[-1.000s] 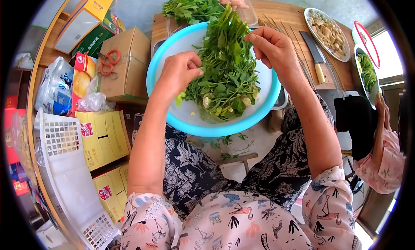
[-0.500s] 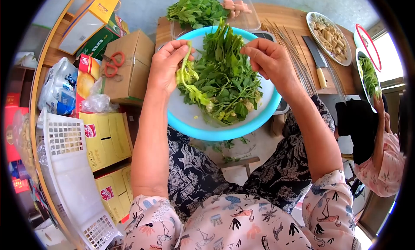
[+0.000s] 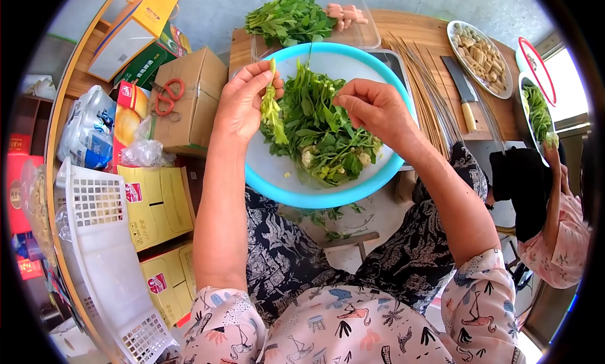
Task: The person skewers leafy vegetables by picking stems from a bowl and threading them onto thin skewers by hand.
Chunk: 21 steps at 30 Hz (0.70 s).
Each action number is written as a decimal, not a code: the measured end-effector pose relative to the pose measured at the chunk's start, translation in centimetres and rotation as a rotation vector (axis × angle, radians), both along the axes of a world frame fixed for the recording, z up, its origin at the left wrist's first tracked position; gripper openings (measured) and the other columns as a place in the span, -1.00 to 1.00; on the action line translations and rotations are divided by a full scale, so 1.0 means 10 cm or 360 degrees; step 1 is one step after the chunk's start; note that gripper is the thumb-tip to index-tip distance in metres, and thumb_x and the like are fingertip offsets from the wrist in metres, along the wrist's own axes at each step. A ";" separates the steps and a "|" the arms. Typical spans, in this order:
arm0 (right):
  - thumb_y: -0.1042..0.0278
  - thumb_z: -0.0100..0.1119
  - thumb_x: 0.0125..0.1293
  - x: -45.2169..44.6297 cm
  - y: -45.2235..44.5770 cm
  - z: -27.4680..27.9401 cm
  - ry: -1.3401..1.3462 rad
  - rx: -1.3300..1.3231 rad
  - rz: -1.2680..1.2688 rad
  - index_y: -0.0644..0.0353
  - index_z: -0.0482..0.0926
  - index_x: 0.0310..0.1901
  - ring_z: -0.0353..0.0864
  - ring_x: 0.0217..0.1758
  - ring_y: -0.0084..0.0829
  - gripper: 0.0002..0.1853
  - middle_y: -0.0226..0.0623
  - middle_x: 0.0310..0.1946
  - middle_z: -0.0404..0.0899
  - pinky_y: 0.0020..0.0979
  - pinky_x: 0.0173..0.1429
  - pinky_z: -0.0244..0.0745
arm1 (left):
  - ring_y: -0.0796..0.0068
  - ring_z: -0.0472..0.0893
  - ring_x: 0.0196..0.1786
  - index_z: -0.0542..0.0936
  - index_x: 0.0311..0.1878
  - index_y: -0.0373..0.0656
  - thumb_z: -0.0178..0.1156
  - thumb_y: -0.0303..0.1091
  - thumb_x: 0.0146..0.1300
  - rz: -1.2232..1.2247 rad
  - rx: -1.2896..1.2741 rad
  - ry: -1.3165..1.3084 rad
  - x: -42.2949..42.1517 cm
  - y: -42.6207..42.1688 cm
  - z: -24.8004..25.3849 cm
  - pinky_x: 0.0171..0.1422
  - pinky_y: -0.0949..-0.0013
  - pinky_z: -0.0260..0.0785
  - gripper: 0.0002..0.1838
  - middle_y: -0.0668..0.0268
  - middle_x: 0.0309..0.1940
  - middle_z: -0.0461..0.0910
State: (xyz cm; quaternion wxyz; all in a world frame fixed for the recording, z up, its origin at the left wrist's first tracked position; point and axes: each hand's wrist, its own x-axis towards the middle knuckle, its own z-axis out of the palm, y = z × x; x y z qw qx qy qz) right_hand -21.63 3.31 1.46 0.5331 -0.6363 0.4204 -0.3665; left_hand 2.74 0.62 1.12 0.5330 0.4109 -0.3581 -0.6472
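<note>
A yellow-green leafy stalk, apparently celery (image 3: 272, 115), is pinched upright in my left hand (image 3: 244, 104), over the left side of a basin. My right hand (image 3: 377, 111) hovers above the greens with thumb and fingers pressed together. Whatever sits between those fingertips, if anything, is too small to make out. Beneath both hands, a heap of leafy green stalks (image 3: 321, 128) fills much of the white basin with a blue rim (image 3: 328, 199). Pale, yellowish bits show among the leaves at the heap's lower right.
Behind the basin, more greens (image 3: 290, 21) lie by pink sausage pieces (image 3: 345, 15). Skewers (image 3: 416, 80), a knife (image 3: 459, 80) and a plate of cut food (image 3: 482, 58) are on the right. Scissors (image 3: 167, 96) rest on a carton (image 3: 201, 102). Another person's hand (image 3: 552, 156) is far right.
My right hand has moved left and slightly down, nearer my left hand. The stalk in my left hand now hangs straighter. The leafy tops in the basin have sunk lower.
</note>
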 end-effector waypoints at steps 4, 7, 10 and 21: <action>0.39 0.07 0.32 0.03 0.01 -0.05 -0.0007 -0.0016 0.0027 0.29 0.56 -0.31 0.37 -0.59 -0.71 -0.85 -0.49 -0.66 0.43 -0.56 -0.50 0.26 | 0.52 0.58 -0.20 0.46 0.06 -0.30 0.15 -0.48 0.28 -0.0004 -0.0003 0.0001 -0.01 0.01 0.03 -0.12 0.44 0.50 -0.71 0.24 -0.21 0.57; 0.38 0.08 0.31 0.05 0.02 -0.03 0.0049 -0.0024 0.0042 0.29 0.56 -0.31 0.37 -0.59 -0.69 -0.84 -0.48 -0.68 0.42 -0.53 -0.50 0.27 | 0.52 0.57 -0.20 0.46 0.07 -0.31 0.14 -0.48 0.28 -0.0028 -0.0008 0.0037 -0.01 0.00 0.02 -0.13 0.45 0.50 -0.70 0.23 -0.20 0.57; 0.38 0.10 0.29 0.05 0.02 -0.01 0.0068 -0.0021 0.0023 0.30 0.56 -0.31 0.36 -0.60 -0.68 -0.84 -0.47 -0.70 0.42 -0.52 -0.50 0.27 | 0.52 0.57 -0.20 0.46 0.06 -0.32 0.14 -0.48 0.29 -0.0051 -0.0021 0.0047 -0.02 0.02 0.04 -0.13 0.46 0.49 -0.71 0.23 -0.20 0.57; 0.39 0.07 0.30 0.06 0.02 0.00 0.0079 -0.0030 0.0018 0.30 0.56 -0.32 0.38 -0.61 -0.68 -0.85 -0.46 -0.69 0.43 -0.53 -0.51 0.27 | 0.51 0.57 -0.21 0.46 0.05 -0.32 0.14 -0.46 0.29 -0.0111 -0.0082 0.0058 -0.04 0.02 0.04 -0.13 0.47 0.47 -0.71 0.23 -0.21 0.58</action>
